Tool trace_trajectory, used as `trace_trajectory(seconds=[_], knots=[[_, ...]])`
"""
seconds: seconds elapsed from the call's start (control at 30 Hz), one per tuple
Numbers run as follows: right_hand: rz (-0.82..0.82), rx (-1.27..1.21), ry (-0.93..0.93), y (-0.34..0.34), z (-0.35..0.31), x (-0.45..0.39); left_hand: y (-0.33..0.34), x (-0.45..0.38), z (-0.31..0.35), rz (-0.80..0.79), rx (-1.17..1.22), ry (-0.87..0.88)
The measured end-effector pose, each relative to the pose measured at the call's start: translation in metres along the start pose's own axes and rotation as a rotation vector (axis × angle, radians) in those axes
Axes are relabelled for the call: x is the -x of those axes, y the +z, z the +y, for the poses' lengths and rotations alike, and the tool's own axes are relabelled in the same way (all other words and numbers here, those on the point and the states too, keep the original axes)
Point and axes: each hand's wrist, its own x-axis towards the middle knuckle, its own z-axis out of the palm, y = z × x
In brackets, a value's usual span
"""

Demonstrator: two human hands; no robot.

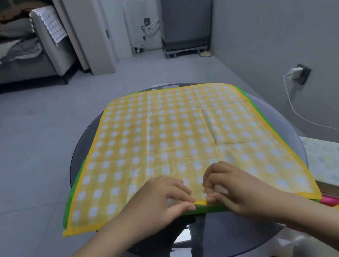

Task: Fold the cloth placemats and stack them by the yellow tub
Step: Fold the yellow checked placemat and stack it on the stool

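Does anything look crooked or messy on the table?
A little. The yellow checked placemat is not lined up with the green placemat beneath it, so green shows along the left, right and near edges. It also has creases. Both hands, left hand and right hand, are at its near edge.

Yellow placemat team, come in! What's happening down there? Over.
Left hand and right hand pinching near edge of yellow placemat. Still unfolded, lying on green placemat. Nothing blocking.
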Motion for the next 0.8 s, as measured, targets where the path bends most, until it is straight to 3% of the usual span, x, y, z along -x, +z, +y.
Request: trace_trajectory(seconds=[0.23,0.4,0.57,0.8], knots=[[0.028,-0.004,0.052,-0.02,-0.007,0.0,-0.015,-0.005,0.021,0.055,-0.095,-0.072],[0.137,0.107,0.081,-0.036,-0.013,0.004,-0.028,-0.01,0.029,0.109,-0.141,-0.101],[0.246,0.21,0.099,-0.06,-0.021,0.0,-0.049,-0.018,0.034,0.137,-0.46,-0.136],[0.097,0.306,0.161,-0.098,-0.038,-0.002,-0.072,-0.025,0.059,0.074,-0.612,-0.115]])
